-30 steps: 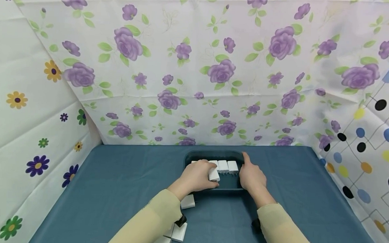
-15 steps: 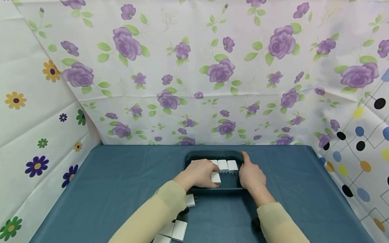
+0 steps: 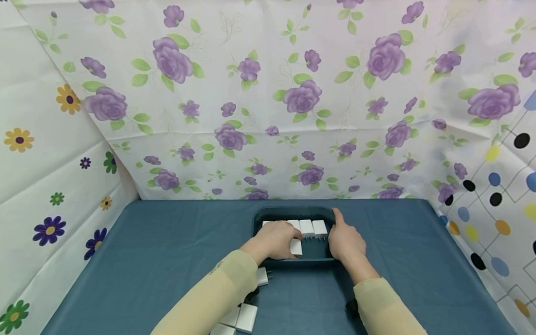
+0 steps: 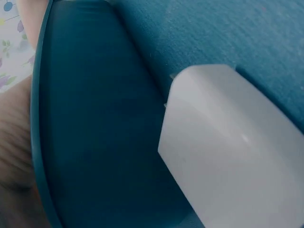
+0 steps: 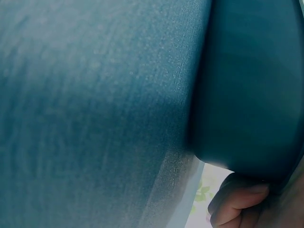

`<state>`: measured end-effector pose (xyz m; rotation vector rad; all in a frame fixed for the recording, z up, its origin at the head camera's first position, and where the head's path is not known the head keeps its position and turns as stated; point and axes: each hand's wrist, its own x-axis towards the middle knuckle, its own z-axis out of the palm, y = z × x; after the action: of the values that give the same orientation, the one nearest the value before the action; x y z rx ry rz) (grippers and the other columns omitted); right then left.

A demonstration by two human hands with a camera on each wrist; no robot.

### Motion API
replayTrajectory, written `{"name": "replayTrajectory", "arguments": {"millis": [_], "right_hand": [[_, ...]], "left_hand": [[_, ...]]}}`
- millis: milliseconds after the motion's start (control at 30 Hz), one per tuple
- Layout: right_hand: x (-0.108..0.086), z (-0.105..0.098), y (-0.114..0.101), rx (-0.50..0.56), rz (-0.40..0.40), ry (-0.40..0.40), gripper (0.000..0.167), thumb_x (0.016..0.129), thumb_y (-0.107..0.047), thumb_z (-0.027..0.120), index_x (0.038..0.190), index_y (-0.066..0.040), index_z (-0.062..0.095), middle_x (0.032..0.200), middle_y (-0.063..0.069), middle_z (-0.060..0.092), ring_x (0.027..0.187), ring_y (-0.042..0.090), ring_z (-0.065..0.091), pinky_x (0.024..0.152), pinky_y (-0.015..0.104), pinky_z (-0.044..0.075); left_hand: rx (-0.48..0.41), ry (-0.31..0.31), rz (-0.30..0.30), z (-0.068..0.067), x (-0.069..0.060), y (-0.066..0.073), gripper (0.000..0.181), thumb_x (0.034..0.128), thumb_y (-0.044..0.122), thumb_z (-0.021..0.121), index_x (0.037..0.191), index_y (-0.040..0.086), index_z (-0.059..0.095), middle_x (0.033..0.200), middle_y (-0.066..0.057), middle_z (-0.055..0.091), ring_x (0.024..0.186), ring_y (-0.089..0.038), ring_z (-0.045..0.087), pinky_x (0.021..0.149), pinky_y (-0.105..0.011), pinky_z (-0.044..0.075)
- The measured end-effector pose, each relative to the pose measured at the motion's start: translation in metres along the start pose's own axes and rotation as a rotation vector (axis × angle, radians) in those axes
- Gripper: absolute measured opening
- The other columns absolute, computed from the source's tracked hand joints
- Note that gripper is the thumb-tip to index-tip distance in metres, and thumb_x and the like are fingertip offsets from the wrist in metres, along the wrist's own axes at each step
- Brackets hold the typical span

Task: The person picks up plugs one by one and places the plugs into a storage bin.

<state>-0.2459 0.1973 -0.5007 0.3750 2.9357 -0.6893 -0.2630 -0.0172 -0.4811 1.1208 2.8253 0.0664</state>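
Note:
My left hand (image 3: 275,240) is inside the dark tray (image 3: 318,262), thumb and fingers around a white plug adapter (image 3: 296,247) near the tray's front wall. Behind it, white adapters (image 3: 319,229) stand in a row along the back, prongs toward me; the hand covers part of the row. At the tray's right end, my right hand (image 3: 347,243) grips the wall, index finger stretched along the rim. Curled fingers (image 5: 242,204) press against the outside of the tray (image 5: 251,95) in the right wrist view.
One loose adapter (image 3: 261,276) lies on the blue cloth (image 3: 181,243) just before the tray, also large in the left wrist view (image 4: 232,142). Several more adapters (image 3: 247,318) lie nearer, beside the left sleeve. Patterned sheets (image 3: 270,88) hang behind and at both sides.
The left hand has moved slightly with its adapter, which was tilted and higher and now sits lower near the tray's front wall. The right hand stays at the tray's right end.

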Motion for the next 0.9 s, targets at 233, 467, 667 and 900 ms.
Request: {"name": "replayTrajectory", "arguments": {"millis": [233,467,667,900], "right_hand": [[0.0011,0.0004,0.0008,0.002,-0.005,-0.006,0.058,0.117,-0.025,0.034,0.173,-0.027,0.018,0.058,0.011,0.055,0.043,0.018,0.033,0.044,0.036,0.029],[0.0015,-0.0012,0.0011,0.001,-0.002,0.000,0.059,0.117,-0.025,0.035,0.173,-0.027,0.017,0.058,0.011,0.055,0.043,0.019,0.034,0.044,0.037,0.029],[0.0016,-0.0010,0.0020,0.003,-0.008,0.001,0.058,0.117,-0.024,0.035,0.173,-0.026,0.018,0.059,0.012,0.055,0.044,0.019,0.036,0.045,0.037,0.030],[0.0003,-0.0005,0.0002,0.004,-0.003,-0.012,0.059,0.117,-0.025,0.035,0.173,-0.027,0.017,0.057,0.011,0.054,0.043,0.018,0.032,0.044,0.036,0.029]], "left_hand": [[-0.002,0.016,0.004,0.0000,-0.0016,0.0000,0.049,0.0880,0.046,0.088,0.132,0.029,0.078,0.118,0.007,0.076,0.103,-0.013,0.071,0.088,-0.034,0.059],[-0.022,0.034,0.000,-0.0015,-0.0037,-0.0013,0.050,0.0880,0.049,0.088,0.133,0.029,0.078,0.097,0.012,0.076,0.084,-0.006,0.068,0.081,-0.032,0.059],[-0.034,0.044,0.005,0.0009,-0.0041,-0.0039,0.049,0.0888,0.050,0.087,0.132,0.028,0.078,0.081,0.015,0.070,0.070,0.001,0.061,0.075,-0.030,0.058],[-0.016,0.049,0.010,0.0037,-0.0043,-0.0063,0.050,0.0888,0.051,0.086,0.133,0.029,0.078,0.085,0.016,0.072,0.072,0.000,0.062,0.077,-0.031,0.059]]}}
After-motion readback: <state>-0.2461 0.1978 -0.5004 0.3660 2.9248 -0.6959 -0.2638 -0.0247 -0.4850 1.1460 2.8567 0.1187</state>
